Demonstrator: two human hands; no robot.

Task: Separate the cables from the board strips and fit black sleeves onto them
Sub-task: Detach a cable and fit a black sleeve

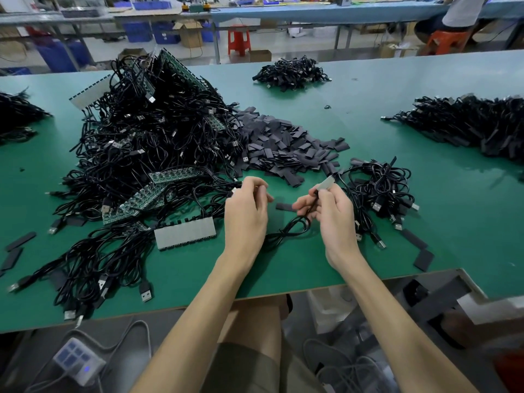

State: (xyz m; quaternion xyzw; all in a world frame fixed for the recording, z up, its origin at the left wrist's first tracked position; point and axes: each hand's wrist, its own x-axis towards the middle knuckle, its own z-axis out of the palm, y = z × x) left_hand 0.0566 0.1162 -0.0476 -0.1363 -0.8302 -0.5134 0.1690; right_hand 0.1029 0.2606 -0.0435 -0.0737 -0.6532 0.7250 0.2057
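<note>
- The right grip point(331, 214) is clenched on a thin black cable point(283, 231), pinching it just under its small pale-grey board piece point(326, 184). The slack loops on the green desk point(368, 89) at six o'clock.
- The left grip point(246, 211) has curled fingers; whether it holds anything I cannot tell.
- One flat black sleeve point(284, 207) lies between the hands, with the dark sleeve heap point(283, 143) at twelve o'clock.
- Sleeving looks next: pick up that sleeve, squeeze its edges open, and feed the board end straight in.
- Hold the cable close behind the board so it does not buckle, clear of the tangled black cable pile point(147, 143) at ten o'clock.
</note>
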